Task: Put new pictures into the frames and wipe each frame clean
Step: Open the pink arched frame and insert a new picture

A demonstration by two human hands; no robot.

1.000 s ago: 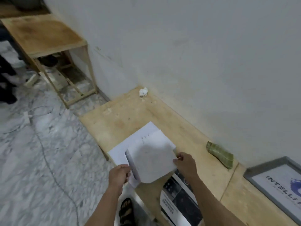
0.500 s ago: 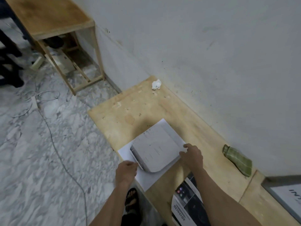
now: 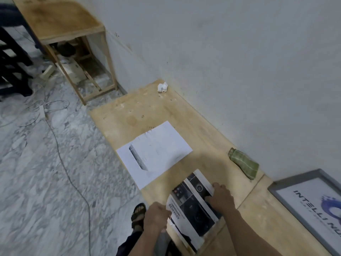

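**A:** Head view is taking in the long plywood bench running along the wall, and you are keeping everything spread flat on it, presumably so each sheet stays uncreased and within reach. Why is the framed poster lying so far to your right?

**B:** You are likely leaving it aside as one of the frames awaiting attention; it is sitting face up against the wall, well apart from your hands.

**A:** And the white sheets?

**B:** You are letting them lie blank side up in the middle of the bench, untouched, just beyond the printed picture.

**A:** That picture is the new one?

**B:** Probably. Your right hand is pressing down on its right edge with fingers spread, pinning rather than gripping, while your left hand is curling around its near-left edge, seemingly pinching it to lift.

**A:** The green cloth?

**B:** You are keeping it folded by the wall, ready for wiping. The crumpled white wad is sitting at the far corner, out of the way.
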